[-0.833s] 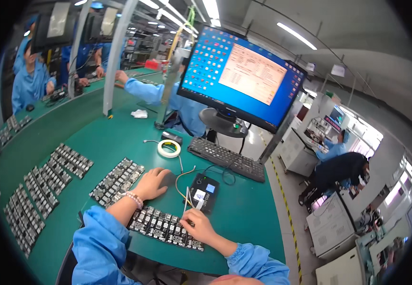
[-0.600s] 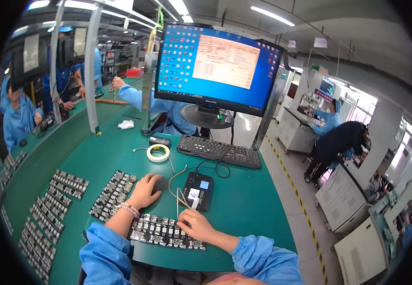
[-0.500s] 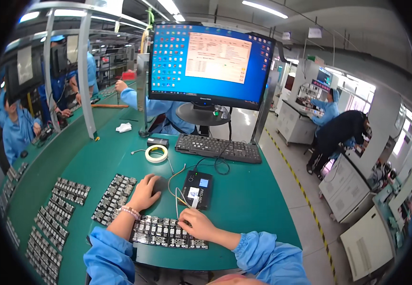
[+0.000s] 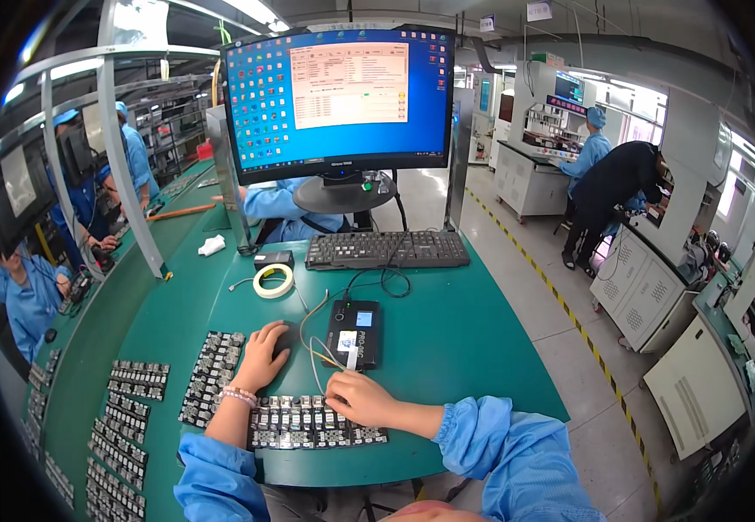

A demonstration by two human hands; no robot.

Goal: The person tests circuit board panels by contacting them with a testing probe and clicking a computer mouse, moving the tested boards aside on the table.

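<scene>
My left hand [image 4: 261,361] curves over a dark computer mouse [image 4: 289,336], which its fingers partly hide. My right hand [image 4: 362,398] pinches the end of a thin wire lead [image 4: 315,364], right at the upper edge of a panel of small circuit boards [image 4: 295,426]. The exact tip between those fingers is hidden. From there the lead runs up to a black tester box [image 4: 365,345] with a small lit screen and a white label. A second board panel [image 4: 212,374] lies beside my left forearm.
More board panels [image 4: 125,418] lie in rows at the left. Farther back are a roll of pale tape [image 4: 274,281], a keyboard [image 4: 386,250] and a monitor [image 4: 342,100] on a stand. Metal posts [image 4: 134,165] edge the green bench. Co-workers [image 4: 612,191] work at other stations.
My view has shifted, so the monitor sits farther left and higher in the picture. Both hands keep their places on the mouse and at the board panel.
</scene>
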